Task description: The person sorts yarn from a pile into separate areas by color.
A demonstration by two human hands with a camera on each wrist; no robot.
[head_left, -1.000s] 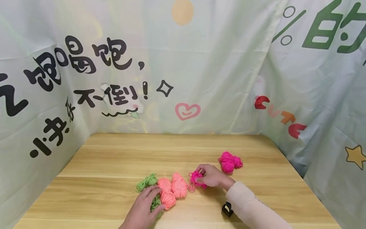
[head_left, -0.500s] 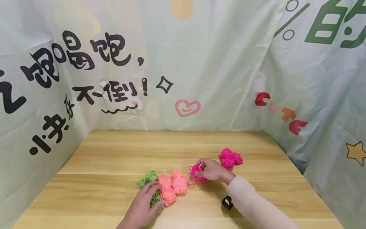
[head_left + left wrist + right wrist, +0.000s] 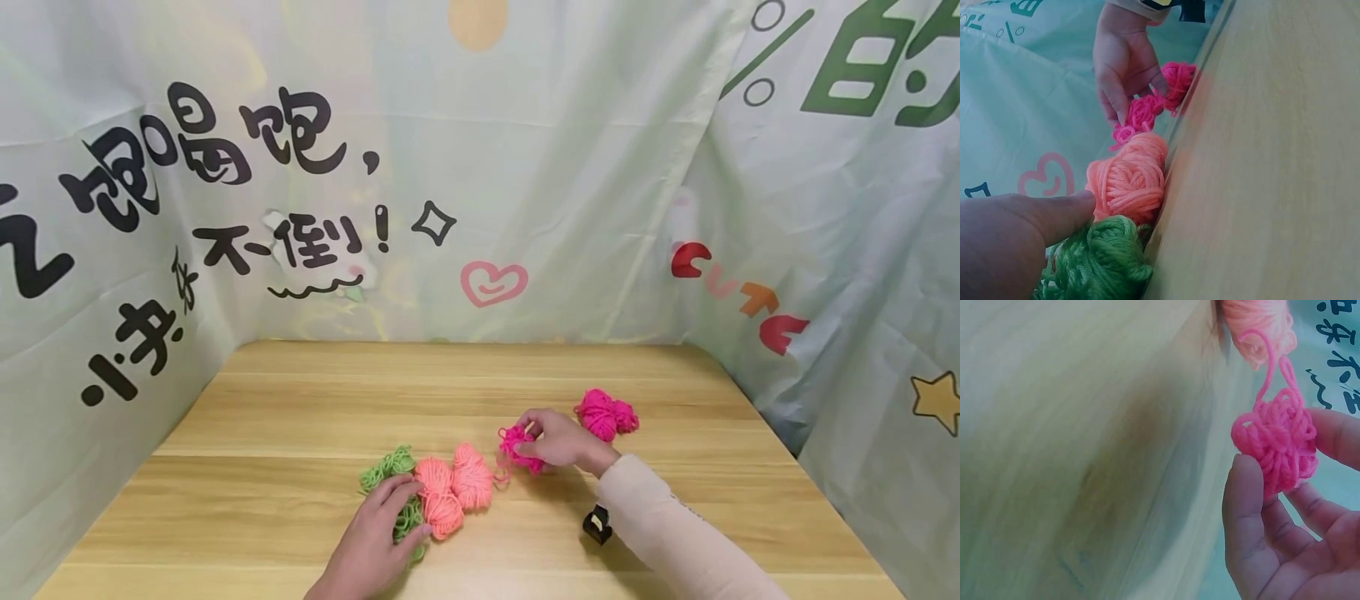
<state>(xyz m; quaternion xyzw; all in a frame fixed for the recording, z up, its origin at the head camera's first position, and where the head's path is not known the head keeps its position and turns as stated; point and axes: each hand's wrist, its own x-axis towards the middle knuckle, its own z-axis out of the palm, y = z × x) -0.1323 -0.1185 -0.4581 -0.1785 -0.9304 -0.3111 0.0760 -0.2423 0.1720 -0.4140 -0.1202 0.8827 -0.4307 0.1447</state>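
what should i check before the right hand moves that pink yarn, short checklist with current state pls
1. Right hand has a grip on the held pink yarn: ok, thumb and fingers pinch it.
2. Its loose strand clear of the coral yarn: cannot tell, it lies close by.
3. Green yarn fully in sight: not ok, the left hand covers part of it.
4. No strand joining the other pink yarn: cannot tell, the right hand blocks the view.
5. Black object clear of the right sleeve: cannot tell, they meet in the head view.
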